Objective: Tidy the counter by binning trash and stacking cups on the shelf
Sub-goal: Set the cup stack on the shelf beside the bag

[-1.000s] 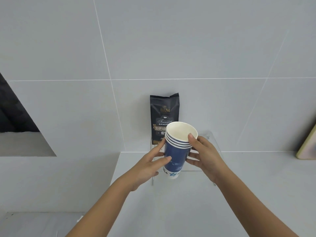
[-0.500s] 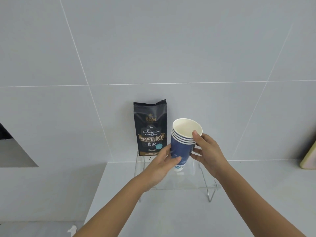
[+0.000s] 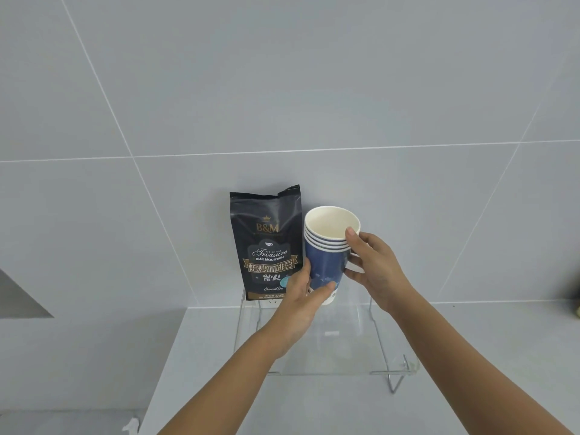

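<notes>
Hands of the person meet around a stack of paper cups (image 3: 326,262) in the head view, the only view given. The left hand (image 3: 301,296) wraps the lower part of the stack from the left side, with the thumb across the blue wall and the other fingers behind it. The right hand (image 3: 373,268) grips the stack from the right – its thumb presses on the white rims near the top and its fingers curl against the side. So both hands are closed on the cups.

The stack is upright, slightly tilted, with the open mouth facing up, and four white rims can be counted. It is above the back part of a clear acrylic shelf (image 3: 392,368); whether its bottom touches the shelf I cannot tell. Just beside the cups, on the left, a black coffee bag (image 3: 266,243) stands upright against the grey tiled wall (image 3: 282,89). The shelf stands on a pale counter (image 3: 470,356).
</notes>
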